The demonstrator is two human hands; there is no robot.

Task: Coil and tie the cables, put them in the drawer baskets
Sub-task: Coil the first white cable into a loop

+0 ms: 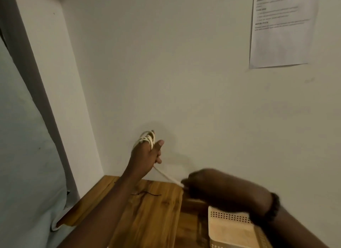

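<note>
The left hand (145, 155) serves as a former: the white cable (147, 137) is looped around its raised fingers. Below and right of that grip, the right hand (195, 185) pinches the taut free run, likely maintaining tension for coiling. The basket (230, 216) lies beneath the right wrist.

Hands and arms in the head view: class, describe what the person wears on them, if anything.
Both forearms are bare, with no sleeves in view and no gloves. The left hand shows no ring or watch. The right hand is motion-blurred; at its wrist sits a dark beaded bracelet. No other markings can be made out.
</note>
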